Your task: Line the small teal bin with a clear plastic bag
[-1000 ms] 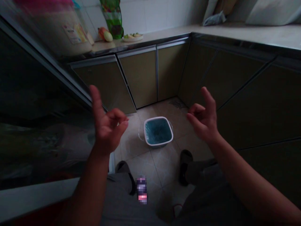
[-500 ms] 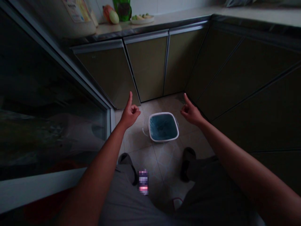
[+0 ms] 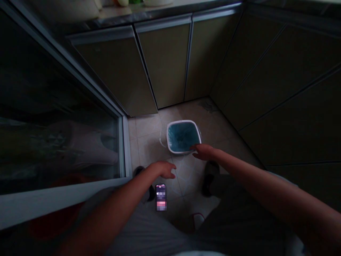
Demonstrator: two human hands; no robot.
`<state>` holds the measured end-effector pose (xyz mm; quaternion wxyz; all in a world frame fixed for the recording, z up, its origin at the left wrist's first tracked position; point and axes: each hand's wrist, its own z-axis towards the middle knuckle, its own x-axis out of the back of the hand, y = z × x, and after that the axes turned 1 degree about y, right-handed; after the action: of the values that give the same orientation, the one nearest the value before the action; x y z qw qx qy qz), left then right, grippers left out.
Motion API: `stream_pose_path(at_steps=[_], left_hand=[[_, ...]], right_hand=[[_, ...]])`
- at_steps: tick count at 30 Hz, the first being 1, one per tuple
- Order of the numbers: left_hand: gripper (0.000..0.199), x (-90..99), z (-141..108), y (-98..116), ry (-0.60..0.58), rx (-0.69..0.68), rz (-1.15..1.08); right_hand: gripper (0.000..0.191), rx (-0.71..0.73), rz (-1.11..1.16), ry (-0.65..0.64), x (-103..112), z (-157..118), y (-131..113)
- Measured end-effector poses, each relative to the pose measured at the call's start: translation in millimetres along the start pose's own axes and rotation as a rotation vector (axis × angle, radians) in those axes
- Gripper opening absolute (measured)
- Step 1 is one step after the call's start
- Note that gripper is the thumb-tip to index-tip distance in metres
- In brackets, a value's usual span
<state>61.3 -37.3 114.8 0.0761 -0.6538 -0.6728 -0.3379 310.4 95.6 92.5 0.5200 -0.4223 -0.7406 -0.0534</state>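
A white-rimmed bucket with a bluish inside stands on the tiled floor, its thin handle hanging at the left side. My right hand is open, fingers stretched over the bucket's near right corner; whether it touches the rim I cannot tell. Below and left of the bucket, my left hand hovers with its fingers apart and nothing in it. Under that hand a phone with a lit, blurred-out screen is seen near my left leg.
Cabinet doors line the back and right, beneath a countertop. A glass door frame runs along the left. My dark shoes are on the floor, and a red object shows at the lower left.
Both hands have dropped from their raised, index-finger-out pose beyond the bucket's sides and moved inward, fingers now loosened. The view has tilted down, cutting off most of the countertop items.
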Motion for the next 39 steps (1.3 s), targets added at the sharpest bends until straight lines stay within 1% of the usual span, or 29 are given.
stream_pose_path(at_steps=[2,4,8,11,13,15,18,21,24,26,28,30,33,35,37,39], left_hand=[[0.072,-5.0,1,2,0.042,0.0,-0.008],[0.071,-4.0,2,1,0.079,0.017,0.0],[0.07,1.2,5,-5,0.085,0.036,0.029],[0.073,3.0,10,-7,0.091,0.036,0.02],[0.078,4.0,14,-8,0.096,0.045,0.021],[0.08,5.5,16,-9,0.097,0.055,0.035],[0.077,7.8,19,-11,0.102,0.052,0.057],[0.073,9.9,22,-10,0.156,0.028,0.036],[0.075,11.9,26,-9,0.254,-0.012,-0.013],[0.081,12.8,31,-9,0.29,-0.022,-0.035],[0.087,12.8,37,-11,0.286,-0.012,-0.052],[0.088,12.0,44,-13,0.265,0.0,-0.069],[0.083,10.9,53,-16,0.232,0.037,-0.072],[0.079,11.4,55,-17,0.222,0.068,-0.06],[0.075,12.9,55,-19,0.226,0.083,-0.054],[0.072,14.6,54,-20,0.238,0.088,-0.062]], right_hand=[[0.052,0.003,0.0,-0.004,-7,0,0],[0.056,-0.001,0.012,0.001,-9,1,2],[0.06,-0.027,0.061,-0.014,-10,5,5],[0.06,-0.073,0.053,-0.045,-4,11,4],[0.057,-0.124,0.061,-0.057,6,15,0],[0.054,-0.179,0.099,-0.097,22,18,-5],[0.049,-0.228,0.169,-0.148,52,19,-14],[0.045,-0.257,0.181,-0.116,84,16,-25],[0.04,-0.263,0.092,0.002,112,13,-32],[0.038,-0.264,0.018,0.149,127,13,-34],[0.037,-0.274,-0.007,0.32,139,16,-32],[0.036,-0.273,0.026,0.47,149,21,-28],[0.036,-0.23,0.107,0.631,157,31,-19],[0.037,-0.175,0.131,0.714,159,39,-12],[0.041,-0.128,0.139,0.766,157,47,-3],[0.049,-0.114,0.138,0.794,153,54,7]])
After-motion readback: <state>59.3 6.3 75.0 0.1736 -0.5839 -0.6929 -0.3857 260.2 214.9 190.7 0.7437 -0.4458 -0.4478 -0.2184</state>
